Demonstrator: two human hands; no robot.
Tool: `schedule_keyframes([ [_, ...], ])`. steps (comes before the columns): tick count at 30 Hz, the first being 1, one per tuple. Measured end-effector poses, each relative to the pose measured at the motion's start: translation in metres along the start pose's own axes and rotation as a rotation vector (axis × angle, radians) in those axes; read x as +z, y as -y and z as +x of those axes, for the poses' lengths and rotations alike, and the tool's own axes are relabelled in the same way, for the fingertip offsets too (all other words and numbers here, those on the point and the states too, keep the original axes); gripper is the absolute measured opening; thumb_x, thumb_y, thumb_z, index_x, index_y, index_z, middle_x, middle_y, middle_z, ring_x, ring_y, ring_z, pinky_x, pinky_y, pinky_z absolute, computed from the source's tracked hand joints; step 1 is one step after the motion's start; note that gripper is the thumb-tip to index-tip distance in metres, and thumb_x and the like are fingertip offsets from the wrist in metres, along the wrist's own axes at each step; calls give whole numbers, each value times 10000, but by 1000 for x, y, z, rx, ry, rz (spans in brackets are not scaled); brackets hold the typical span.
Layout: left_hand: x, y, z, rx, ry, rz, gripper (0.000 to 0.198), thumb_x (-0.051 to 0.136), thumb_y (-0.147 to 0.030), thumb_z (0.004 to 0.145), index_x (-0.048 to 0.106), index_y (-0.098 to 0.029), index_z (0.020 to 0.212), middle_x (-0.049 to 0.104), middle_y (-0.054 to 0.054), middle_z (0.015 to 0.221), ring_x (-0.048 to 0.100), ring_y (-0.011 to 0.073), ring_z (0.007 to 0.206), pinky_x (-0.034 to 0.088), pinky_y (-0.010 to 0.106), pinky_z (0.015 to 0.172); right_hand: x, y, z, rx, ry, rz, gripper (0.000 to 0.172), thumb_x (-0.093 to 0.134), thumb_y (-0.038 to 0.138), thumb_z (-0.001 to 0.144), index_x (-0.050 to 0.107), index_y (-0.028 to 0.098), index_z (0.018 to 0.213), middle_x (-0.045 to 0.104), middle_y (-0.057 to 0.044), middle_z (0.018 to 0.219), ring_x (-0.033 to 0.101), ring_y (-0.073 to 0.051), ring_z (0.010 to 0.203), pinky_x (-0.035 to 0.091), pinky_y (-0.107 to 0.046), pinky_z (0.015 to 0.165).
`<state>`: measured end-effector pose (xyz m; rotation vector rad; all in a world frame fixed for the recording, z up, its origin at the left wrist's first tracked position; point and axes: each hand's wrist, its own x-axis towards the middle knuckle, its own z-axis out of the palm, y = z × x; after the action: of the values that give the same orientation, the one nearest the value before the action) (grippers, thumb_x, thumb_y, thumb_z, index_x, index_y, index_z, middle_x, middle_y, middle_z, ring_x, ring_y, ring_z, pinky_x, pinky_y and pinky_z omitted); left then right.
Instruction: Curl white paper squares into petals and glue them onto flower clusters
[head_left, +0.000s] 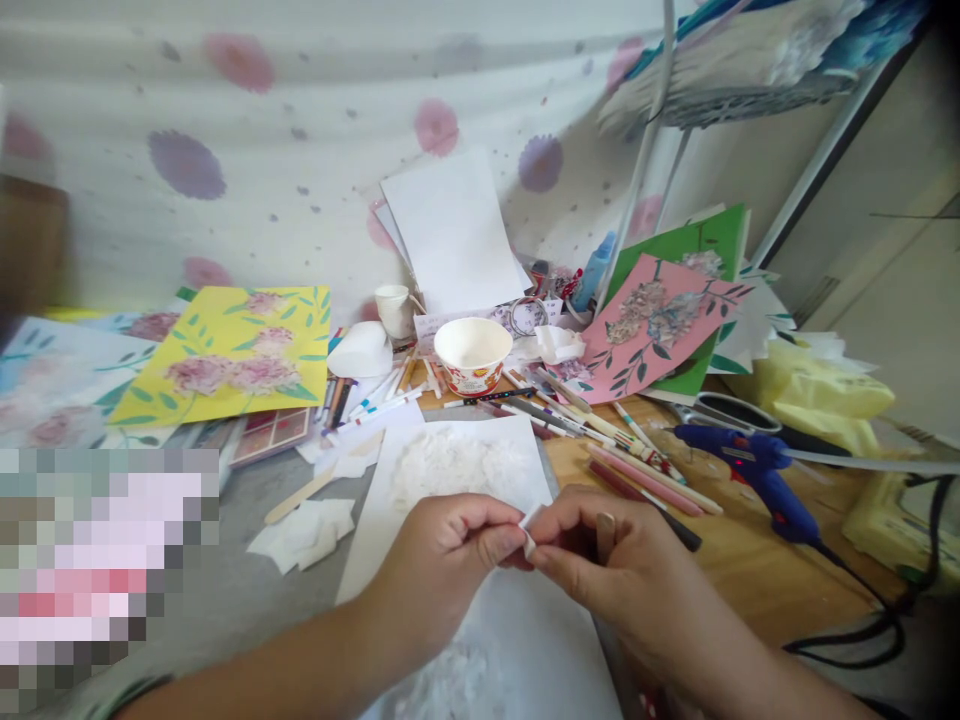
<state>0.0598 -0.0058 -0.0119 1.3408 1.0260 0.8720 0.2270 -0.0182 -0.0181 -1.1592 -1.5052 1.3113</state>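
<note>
Between my two hands is a small folded piece of white tissue paper (531, 524). My left hand (457, 555) pinches it from the left with thumb and forefinger. From the right, the thumb and fingers of my right hand (600, 555) pinch the same piece. Both hands are over a large white sheet of paper (547, 640). On that sheet, white crumpled tissue (457, 465) forms a patch beyond my hands, and a paler patch (450, 685) shows nearer to me. Left of the sheet lie flat white tissue pieces (307, 535) and a wooden stick (304, 498).
A paper bowl (472, 350) stands behind the sheet, among pens and brushes (592, 415). At right lies a blue glue gun (750, 470) with a black cord. Yellow (225, 350) and pink (660, 330) flower pictures flank the bowl. Yellow tissue packs (817, 390) are far right.
</note>
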Motion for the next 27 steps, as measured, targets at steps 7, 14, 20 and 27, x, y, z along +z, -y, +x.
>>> schedule_keyframes([
  [7,-1,3,0,-40,40,-50,171,614,-296,771,714,-169,719,677,26,665,620,161,672,487,262,666,2,6,3,16,25,38,62,604,217,730,642,185,693,666,-9,687,628,-150,668,488,-252,629],
  [14,-1,8,-1,-90,125,-328,242,759,-284,676,643,-162,849,670,-2,735,608,120,697,455,226,669,-1,3,4,-13,-16,-6,76,611,198,721,634,199,649,621,18,650,577,-131,626,443,-234,584],
  [20,2,7,-2,-133,82,-337,157,712,-193,681,561,-150,695,621,-30,635,577,92,640,429,210,649,-1,3,3,-1,6,-47,85,605,218,734,644,203,660,642,2,661,577,-144,638,437,-250,597],
  [27,1,8,-1,-127,99,-295,106,680,-202,698,588,-150,703,625,-15,666,584,115,676,441,244,688,-4,0,1,38,13,-13,72,621,246,742,641,194,695,629,0,677,545,-142,634,408,-245,582],
])
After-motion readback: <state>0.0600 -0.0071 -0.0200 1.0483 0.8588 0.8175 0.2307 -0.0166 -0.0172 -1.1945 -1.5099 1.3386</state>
